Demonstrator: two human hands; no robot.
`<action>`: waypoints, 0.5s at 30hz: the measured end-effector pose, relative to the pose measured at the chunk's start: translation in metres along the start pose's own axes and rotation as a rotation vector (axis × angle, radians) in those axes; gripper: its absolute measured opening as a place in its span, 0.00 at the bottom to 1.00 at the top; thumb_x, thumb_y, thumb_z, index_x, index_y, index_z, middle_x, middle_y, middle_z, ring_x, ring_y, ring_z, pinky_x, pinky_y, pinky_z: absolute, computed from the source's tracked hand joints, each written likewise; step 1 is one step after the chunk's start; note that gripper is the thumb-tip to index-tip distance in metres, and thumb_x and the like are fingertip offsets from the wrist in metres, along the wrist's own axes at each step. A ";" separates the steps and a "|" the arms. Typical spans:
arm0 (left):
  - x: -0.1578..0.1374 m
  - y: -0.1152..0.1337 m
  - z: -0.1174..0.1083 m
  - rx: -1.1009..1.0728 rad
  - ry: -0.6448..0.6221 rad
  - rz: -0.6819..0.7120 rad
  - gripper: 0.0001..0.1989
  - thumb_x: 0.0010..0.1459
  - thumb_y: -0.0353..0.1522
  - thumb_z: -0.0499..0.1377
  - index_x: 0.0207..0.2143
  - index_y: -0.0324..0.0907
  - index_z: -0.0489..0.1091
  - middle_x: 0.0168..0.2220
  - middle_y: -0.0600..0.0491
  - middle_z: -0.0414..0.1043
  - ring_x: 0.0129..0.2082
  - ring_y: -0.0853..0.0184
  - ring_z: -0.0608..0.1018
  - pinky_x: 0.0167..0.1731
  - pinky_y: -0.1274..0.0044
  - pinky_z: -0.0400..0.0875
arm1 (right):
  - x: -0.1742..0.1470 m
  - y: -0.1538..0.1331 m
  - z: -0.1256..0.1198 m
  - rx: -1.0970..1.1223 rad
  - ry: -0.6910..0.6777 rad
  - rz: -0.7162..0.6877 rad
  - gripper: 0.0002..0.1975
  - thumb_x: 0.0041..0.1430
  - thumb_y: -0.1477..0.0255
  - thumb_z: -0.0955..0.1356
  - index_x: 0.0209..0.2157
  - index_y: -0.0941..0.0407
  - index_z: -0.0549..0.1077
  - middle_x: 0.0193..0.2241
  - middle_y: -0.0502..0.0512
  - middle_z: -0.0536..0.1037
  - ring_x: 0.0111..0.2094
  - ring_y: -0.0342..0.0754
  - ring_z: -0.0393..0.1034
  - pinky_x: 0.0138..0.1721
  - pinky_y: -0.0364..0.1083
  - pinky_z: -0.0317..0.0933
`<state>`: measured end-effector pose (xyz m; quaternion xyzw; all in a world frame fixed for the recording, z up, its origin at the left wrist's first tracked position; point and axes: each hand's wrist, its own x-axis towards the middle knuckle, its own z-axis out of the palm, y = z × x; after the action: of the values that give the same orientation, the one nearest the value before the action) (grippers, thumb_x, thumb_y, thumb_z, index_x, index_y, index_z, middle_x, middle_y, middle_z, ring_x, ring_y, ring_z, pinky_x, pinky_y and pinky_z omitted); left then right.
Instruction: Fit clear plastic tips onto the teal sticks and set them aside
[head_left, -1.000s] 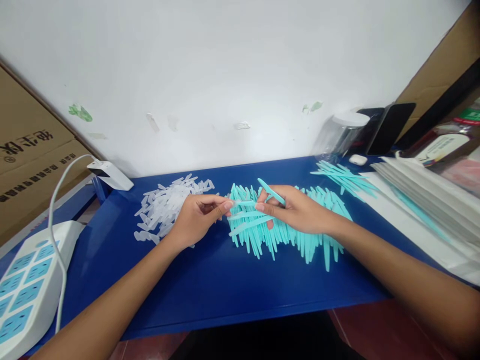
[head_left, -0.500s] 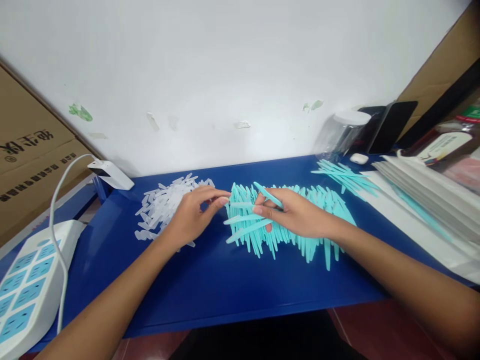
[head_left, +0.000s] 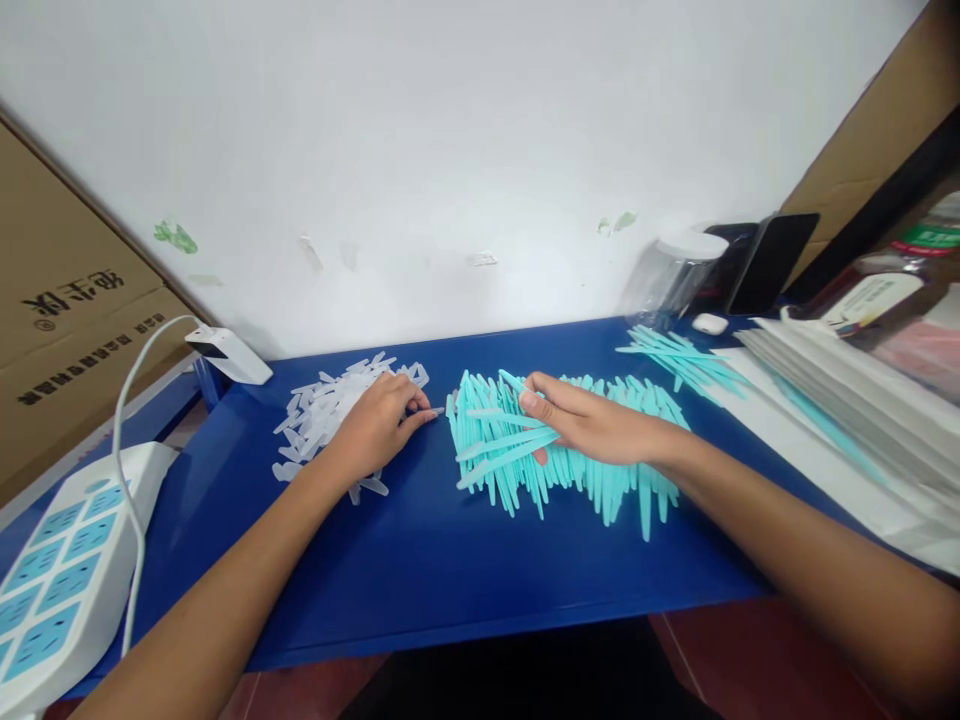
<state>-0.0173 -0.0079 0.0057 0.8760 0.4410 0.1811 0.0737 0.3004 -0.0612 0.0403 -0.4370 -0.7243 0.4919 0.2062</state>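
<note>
My left hand (head_left: 379,420) is closed in a pinch on a small translucent cap (head_left: 437,411), whose end sticks out past the fingertips. Beneath and around that hand lies a loose pile of similar translucent caps (head_left: 307,420). My right hand (head_left: 581,415) grips several slim turquoise sticks, which look like eyebrow razors (head_left: 499,455); they fan out to the left, and one more points up (head_left: 511,380) by the thumb and index finger. Below this hand, a long heap of turquoise razors (head_left: 619,490) lies side by side on the blue table (head_left: 420,590).
A smaller bunch of turquoise razors (head_left: 682,360) lies at the back right beside stacked white sleeves (head_left: 825,410). Behind are a clear jar with a white lid (head_left: 679,270) and a dark phone (head_left: 772,262). A power strip (head_left: 67,560) and a white corded device (head_left: 232,355) stand left.
My left hand has drawn back left, away from the razors in my right hand, to the cap pile, and now pinches a cap. The right thumb and fingers have shifted on the upward-pointing razor.
</note>
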 end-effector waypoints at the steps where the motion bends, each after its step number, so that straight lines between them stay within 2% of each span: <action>1: 0.000 0.001 0.000 0.003 -0.008 -0.002 0.14 0.69 0.44 0.56 0.38 0.43 0.73 0.37 0.47 0.73 0.41 0.56 0.73 0.41 0.66 0.68 | 0.000 0.000 0.000 0.004 0.005 0.006 0.23 0.70 0.47 0.62 0.47 0.54 0.67 0.49 0.60 0.72 0.41 0.51 0.77 0.35 0.47 0.69; 4: -0.001 0.001 0.000 0.028 -0.024 0.006 0.15 0.71 0.43 0.53 0.37 0.44 0.70 0.36 0.47 0.71 0.39 0.56 0.71 0.39 0.66 0.67 | 0.001 0.001 -0.001 -0.005 0.041 0.021 0.25 0.69 0.47 0.64 0.52 0.53 0.71 0.48 0.60 0.74 0.43 0.55 0.77 0.38 0.49 0.70; 9: -0.002 0.004 0.003 0.091 -0.002 0.039 0.14 0.73 0.39 0.48 0.35 0.44 0.66 0.36 0.47 0.70 0.38 0.56 0.70 0.40 0.65 0.65 | 0.004 0.003 -0.002 0.020 0.047 0.050 0.26 0.67 0.47 0.66 0.53 0.52 0.73 0.52 0.61 0.73 0.46 0.57 0.77 0.41 0.50 0.72; 11: -0.003 0.010 0.002 0.020 0.011 0.007 0.13 0.74 0.39 0.48 0.37 0.44 0.65 0.36 0.48 0.70 0.36 0.58 0.70 0.39 0.66 0.65 | 0.004 0.003 -0.002 0.046 0.034 0.075 0.26 0.67 0.46 0.66 0.54 0.51 0.73 0.53 0.61 0.73 0.46 0.57 0.78 0.41 0.50 0.73; 15: -0.004 0.030 -0.005 -0.303 0.041 -0.096 0.12 0.75 0.40 0.48 0.41 0.44 0.65 0.33 0.54 0.71 0.32 0.64 0.72 0.36 0.71 0.66 | 0.002 0.002 0.000 0.040 -0.027 0.072 0.29 0.68 0.45 0.63 0.59 0.50 0.70 0.57 0.62 0.72 0.51 0.58 0.76 0.44 0.50 0.75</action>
<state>0.0013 -0.0291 0.0183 0.8288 0.4516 0.2596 0.2044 0.3000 -0.0592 0.0377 -0.4517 -0.7010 0.5191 0.1873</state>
